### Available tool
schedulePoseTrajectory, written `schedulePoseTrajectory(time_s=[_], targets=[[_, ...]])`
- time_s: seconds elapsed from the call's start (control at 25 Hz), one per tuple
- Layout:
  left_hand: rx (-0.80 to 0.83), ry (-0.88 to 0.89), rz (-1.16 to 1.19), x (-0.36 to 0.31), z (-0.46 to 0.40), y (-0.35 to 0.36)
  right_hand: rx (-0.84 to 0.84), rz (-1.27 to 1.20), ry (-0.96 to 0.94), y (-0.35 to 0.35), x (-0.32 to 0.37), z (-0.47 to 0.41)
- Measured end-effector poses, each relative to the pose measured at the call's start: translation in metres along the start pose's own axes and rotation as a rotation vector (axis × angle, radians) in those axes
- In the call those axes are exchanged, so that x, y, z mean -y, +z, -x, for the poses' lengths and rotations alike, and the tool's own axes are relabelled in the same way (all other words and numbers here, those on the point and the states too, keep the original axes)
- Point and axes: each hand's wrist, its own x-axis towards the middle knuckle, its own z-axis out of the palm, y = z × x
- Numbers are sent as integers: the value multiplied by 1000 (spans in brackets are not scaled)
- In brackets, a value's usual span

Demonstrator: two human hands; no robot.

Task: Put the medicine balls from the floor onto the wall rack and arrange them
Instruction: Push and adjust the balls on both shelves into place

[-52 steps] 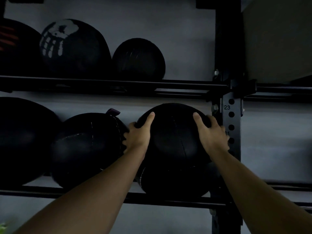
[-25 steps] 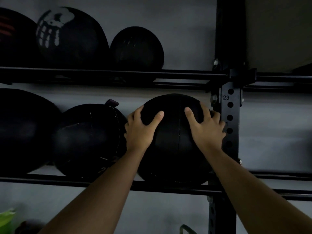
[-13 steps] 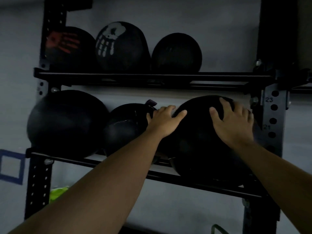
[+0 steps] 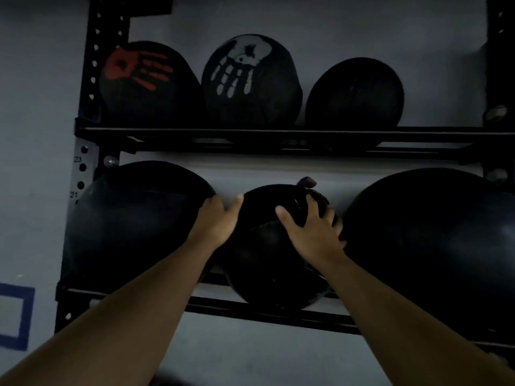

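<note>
Both hands rest on the black middle medicine ball (image 4: 267,254) on the lower shelf of the black wall rack (image 4: 250,310). My left hand (image 4: 216,221) grips its left side, squeezed against the large left ball (image 4: 133,221). My right hand (image 4: 312,232) is spread over its upper right, close to the large right ball (image 4: 429,246). A small tab sticks up from the middle ball's top. On the upper shelf (image 4: 278,132) sit a ball with a red handprint (image 4: 145,82), one with a white handprint (image 4: 250,79) and a plain smaller ball (image 4: 355,93).
The rack's left upright (image 4: 86,140) has numbered holes; the right upright (image 4: 498,51) stands at the frame's edge. A blue taped square (image 4: 16,316) marks the grey wall at lower left. The scene is dim.
My hands left the right-hand ball and shifted left onto the middle ball. My view has swung left, so the rack's left upright now shows.
</note>
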Motion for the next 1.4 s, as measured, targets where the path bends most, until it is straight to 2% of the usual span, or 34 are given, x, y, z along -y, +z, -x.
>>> schedulePoseTrajectory(time_s=[0.12, 0.24, 0.32, 0.44, 0.52, 0.64, 0.72, 0.88, 1.0, 1.16, 1.28, 1.4], targets=[[66, 81, 72, 3, -27, 15, -124, -6, 82, 30, 7, -2], [210, 1, 153, -11, -53, 24, -168, -30, 94, 36, 6, -10], [251, -70, 180, -12, -69, 27, -194, -22, 70, 40, 2, -16], [228, -184, 212, -12, -71, 31, -178, -48, 2, 29, -14, -31], [198, -222, 252, -14, -59, 33, -84, -84, -58, 11, -25, -48], [110, -232, 172, -14, -49, 31, 31, -62, -124, -8, -32, -70], [74, -219, 180, -11, -44, 25, -6, -47, -125, -3, -28, -62], [88, -81, 291, 3, -27, 33, -167, -65, -109, 26, -27, -12], [-47, -37, 333, 12, -18, 47, -180, -58, -118, 39, -31, -2], [-100, -147, 361, -1, -19, 53, -161, -4, -144, 27, -30, -27], [-128, -358, 318, -9, -20, 51, 16, 75, -196, 1, -12, -70], [-109, -438, 329, -13, -22, 46, 103, 137, -186, -1, 6, -92]])
